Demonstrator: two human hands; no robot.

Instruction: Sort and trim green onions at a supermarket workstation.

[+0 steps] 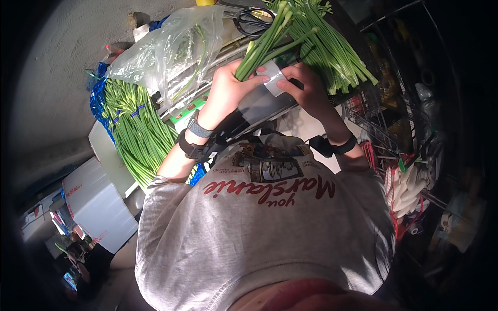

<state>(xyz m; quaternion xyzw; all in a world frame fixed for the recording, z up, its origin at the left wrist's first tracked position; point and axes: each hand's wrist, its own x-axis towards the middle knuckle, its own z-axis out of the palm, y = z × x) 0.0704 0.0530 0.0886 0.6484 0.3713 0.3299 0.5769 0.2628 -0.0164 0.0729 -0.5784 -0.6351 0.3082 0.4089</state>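
Note:
My left hand (231, 87) is closed round a small bunch of long green stems with buds (258, 54), which look like garlic chives, and its thumb also presses one edge of a small white translucent strip (273, 77). The other edge of that strip is pinched between the thumb and fingers of my right hand (303, 83). Beyond my right hand lies a larger pile of green stems (330, 50). Black-handled scissors (255, 21) rest at the top, just left of the held bunch. A clear plastic bag (171, 50) with a few stems in it lies left of my hands.
Bundles of long green stems (136, 132), tied with purple bands, lie at the left by blue plastic. A white box (99, 206) stands lower left. At right are a wire basket (365, 109) and a red-edged bag of pale, elongated items (406, 190). A wall rises at upper left.

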